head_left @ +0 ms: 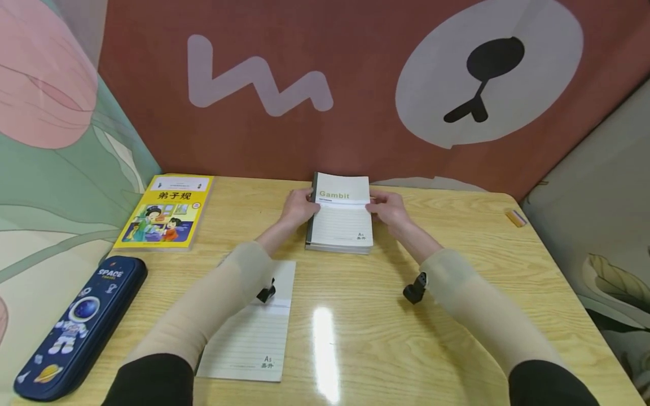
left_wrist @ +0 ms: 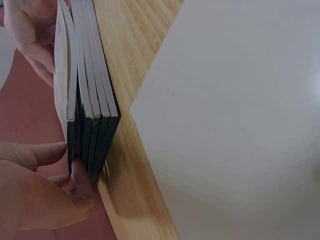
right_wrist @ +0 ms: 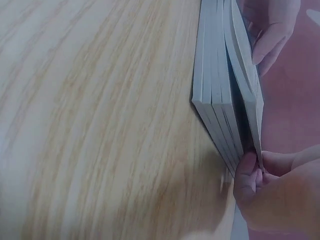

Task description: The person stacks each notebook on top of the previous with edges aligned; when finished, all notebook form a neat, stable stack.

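Note:
Toward the back of the table lies a stack of notebooks, with dark spines on the left side. The top notebook has a white cover marked "Gambit". My left hand pinches its spine edge between thumb and fingers, and my right hand pinches the opposite edge. In the right wrist view the top notebook is lifted slightly at the near end, with a narrow dark gap between it and the notebooks below. Under my left forearm lies another lined-cover notebook, partly hidden by the sleeve.
At the back left lies a yellow picture-cover book. A navy pencil case with space drawings lies along the left edge. A small eraser-like block sits near the right edge. The red patterned wall stands right behind the stack.

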